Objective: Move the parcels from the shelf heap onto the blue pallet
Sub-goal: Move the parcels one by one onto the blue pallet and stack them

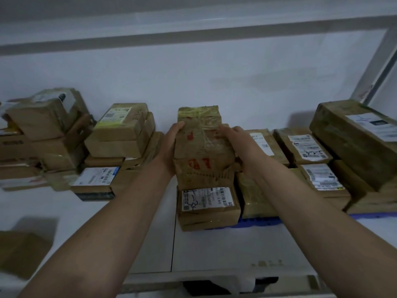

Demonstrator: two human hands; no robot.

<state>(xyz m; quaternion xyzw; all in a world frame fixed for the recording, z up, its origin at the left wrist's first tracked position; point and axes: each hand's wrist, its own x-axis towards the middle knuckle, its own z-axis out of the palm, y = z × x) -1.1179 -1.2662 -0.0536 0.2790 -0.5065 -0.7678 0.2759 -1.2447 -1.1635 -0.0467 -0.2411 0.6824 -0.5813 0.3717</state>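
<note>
Both hands (206, 145) grip taped parcel (200, 134) | labelled parcel (207, 201) beneath | stacks (120, 132) flanking

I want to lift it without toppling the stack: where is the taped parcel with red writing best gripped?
By its two long side faces, one palm coming in from each side, as the left hand and right hand hold it. The taped parcel is a narrow, tall block on stacked parcels, and its sides are clear.
</note>
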